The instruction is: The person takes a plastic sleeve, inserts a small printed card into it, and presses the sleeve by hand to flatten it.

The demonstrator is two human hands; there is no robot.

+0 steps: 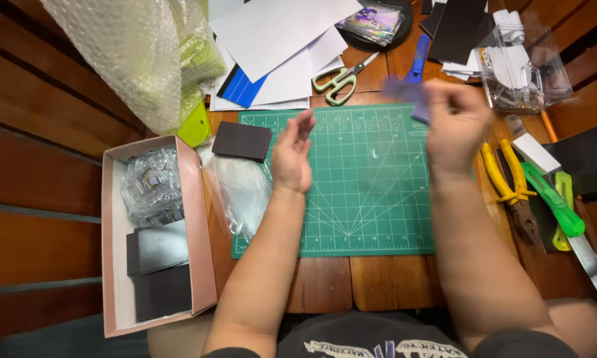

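Observation:
My left hand hovers over the left part of a green cutting mat, fingers apart and holding nothing. My right hand is raised over the mat's upper right corner, fingers pinched on a small blurred purplish piece. The piece is too blurred to tell what it is. A small dark square lies just left of the mat, near my left hand. A clear plastic bag lies under my left wrist at the mat's left edge.
A pink box with dark cards and wrapped items sits left. Bubble wrap, white papers, green-handled scissors and a blue knife lie at the back. Yellow pliers, green cutters and a clear container lie right.

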